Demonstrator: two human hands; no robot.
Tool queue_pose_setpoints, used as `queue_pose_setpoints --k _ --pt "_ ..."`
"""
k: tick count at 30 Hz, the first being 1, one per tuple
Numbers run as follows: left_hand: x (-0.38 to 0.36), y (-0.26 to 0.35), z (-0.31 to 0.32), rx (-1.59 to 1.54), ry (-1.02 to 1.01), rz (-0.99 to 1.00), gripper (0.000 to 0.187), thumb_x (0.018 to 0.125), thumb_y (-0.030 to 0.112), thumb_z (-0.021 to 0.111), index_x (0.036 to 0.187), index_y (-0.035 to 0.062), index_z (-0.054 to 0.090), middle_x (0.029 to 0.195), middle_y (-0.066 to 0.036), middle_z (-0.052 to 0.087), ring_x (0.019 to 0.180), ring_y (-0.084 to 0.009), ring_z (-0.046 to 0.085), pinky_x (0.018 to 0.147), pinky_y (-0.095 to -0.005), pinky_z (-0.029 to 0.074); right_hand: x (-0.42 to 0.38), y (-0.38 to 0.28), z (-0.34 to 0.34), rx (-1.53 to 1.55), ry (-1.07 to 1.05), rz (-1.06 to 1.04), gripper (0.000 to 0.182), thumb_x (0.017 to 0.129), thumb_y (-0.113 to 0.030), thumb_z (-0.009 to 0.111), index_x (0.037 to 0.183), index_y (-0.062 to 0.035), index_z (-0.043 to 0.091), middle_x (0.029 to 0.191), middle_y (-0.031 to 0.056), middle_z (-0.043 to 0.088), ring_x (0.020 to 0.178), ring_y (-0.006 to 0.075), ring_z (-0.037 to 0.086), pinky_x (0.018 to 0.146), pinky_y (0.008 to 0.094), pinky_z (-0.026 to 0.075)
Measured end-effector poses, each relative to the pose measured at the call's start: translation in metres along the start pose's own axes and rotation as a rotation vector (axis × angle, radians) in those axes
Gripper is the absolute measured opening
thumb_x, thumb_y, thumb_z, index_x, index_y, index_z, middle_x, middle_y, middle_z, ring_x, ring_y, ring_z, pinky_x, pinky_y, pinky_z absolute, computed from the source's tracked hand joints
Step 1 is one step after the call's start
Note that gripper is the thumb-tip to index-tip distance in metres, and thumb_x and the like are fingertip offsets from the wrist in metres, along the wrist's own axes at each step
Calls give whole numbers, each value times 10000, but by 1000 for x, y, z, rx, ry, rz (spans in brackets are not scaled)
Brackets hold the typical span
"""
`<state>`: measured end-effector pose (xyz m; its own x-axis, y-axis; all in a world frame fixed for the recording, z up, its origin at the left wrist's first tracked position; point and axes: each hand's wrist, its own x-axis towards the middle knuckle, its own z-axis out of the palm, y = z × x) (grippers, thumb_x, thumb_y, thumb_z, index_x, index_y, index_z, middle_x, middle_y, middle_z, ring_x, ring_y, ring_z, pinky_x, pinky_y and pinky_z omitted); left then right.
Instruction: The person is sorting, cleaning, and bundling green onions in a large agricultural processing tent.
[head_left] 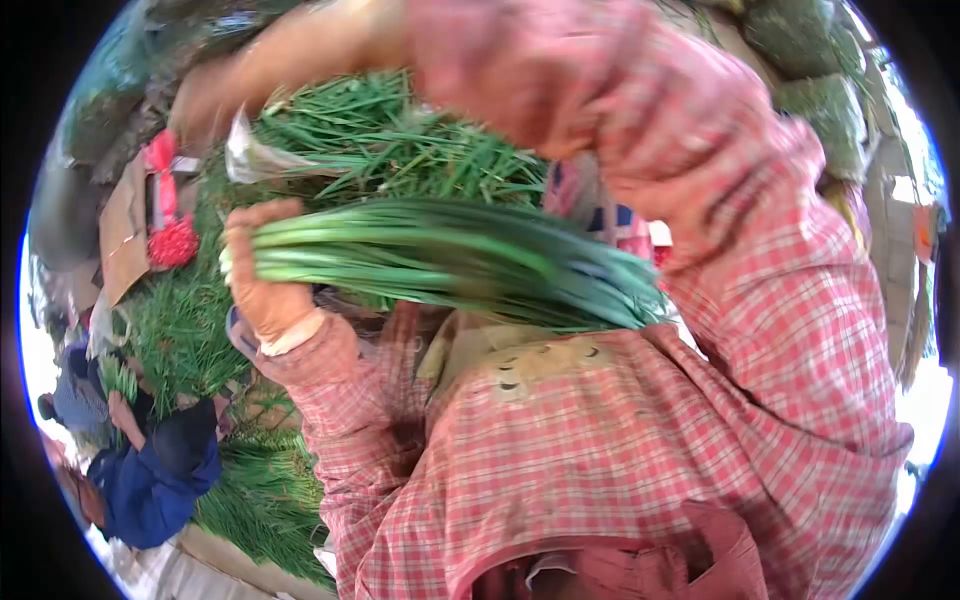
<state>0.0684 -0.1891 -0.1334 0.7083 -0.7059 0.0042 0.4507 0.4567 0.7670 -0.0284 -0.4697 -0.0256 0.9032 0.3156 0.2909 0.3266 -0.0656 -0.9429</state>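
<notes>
My left hand [268, 285] is wrapped round the pale root end of a bundle of long green stalks [430, 250]. The bundle lies across in front of my chest, its darker leaf ends reaching right toward my plaid sleeve. My right arm stretches across the top of the view, and my right hand [205, 105] is at the upper left, smeared by motion, near a red ribbon [160, 175]. Its fingers cannot be made out. Below that arm lies a clear plastic wrapper [255, 155] on a heap of loose green stalks [400, 150].
A cardboard piece [124, 235] and a red fluffy bundle [173, 243] are at the left. Another person in dark blue [160, 490] sits at the lower left, a hand by some stalks. More stalks [265, 500] lie beside them. Full bags [825, 120] stand at the upper right.
</notes>
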Motion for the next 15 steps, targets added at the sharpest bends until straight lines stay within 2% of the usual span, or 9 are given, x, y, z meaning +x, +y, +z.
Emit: queue_pose_setpoints --k 1,3,5,7,10,11,13,14,15 --pt "0 20 -17 -76 144 78 215 851 248 542 931 48 547 945 -120 591 948 -260 543 859 -429 438 -12 0 -11 17 33 -27 645 853 -498 352 1327 -64 301 1300 113 392 1176 225 379 977 340 282" --pt "-5 62 -70 -12 212 308 200 874 239 506 929 51 550 963 -96 582 1000 -258 516 893 -428 414 -45 -3 -31 51 140 -53 642 869 -520 315 1330 -74 306 1314 97 384 1200 214 357 996 339 262" --pt "-26 68 -115 8 353 453 189 880 231 497 915 55 555 972 -81 575 1030 -249 498 913 -425 397 -113 20 -46 79 289 -81 642 886 -543 278 1333 -84 310 1327 81 375 1225 203 336 1015 338 243" --pt "-44 91 -145 -98 267 494 189 881 227 495 916 50 549 981 -82 576 1020 -245 505 919 -438 390 -157 29 -46 125 498 86 606 890 -528 285 1317 -101 338 1295 91 405 1199 190 363 991 336 266" --pt "-62 108 -172 -238 305 614 183 876 216 498 903 42 545 993 -93 580 1019 -252 501 935 -461 369 -207 70 -18 278 799 343 555 897 -505 295 1293 -126 382 1248 106 451 1161 170 403 954 332 300" --pt "-65 119 -178 -313 282 609 182 870 220 508 886 43 548 974 -95 578 1014 -253 501 938 -463 365 -213 81 -6 299 849 426 538 899 -497 298 1285 -135 396 1232 111 466 1149 164 417 942 331 312" --pt "-72 124 -178 -255 252 682 174 871 210 501 877 43 549 947 -97 575 1016 -257 497 937 -461 366 -208 107 13 234 849 531 576 864 -525 377 1274 -122 411 1159 93 515 1035 176 493 866 307 359" --pt "-75 128 -177 -188 290 716 170 870 206 499 876 43 549 939 -95 575 1013 -257 497 931 -457 370 -187 91 26 188 818 580 539 871 -483 408 1262 -112 426 1098 79 546 973 158 521 843 282 382" --pt "-77 138 -176 -122 324 741 167 870 202 497 876 44 550 931 -93 574 1011 -258 497 926 -454 373 -167 74 40 47 766 509 488 875 -390 463 1259 -92 426 1070 89 557 965 156 522 846 275 389"
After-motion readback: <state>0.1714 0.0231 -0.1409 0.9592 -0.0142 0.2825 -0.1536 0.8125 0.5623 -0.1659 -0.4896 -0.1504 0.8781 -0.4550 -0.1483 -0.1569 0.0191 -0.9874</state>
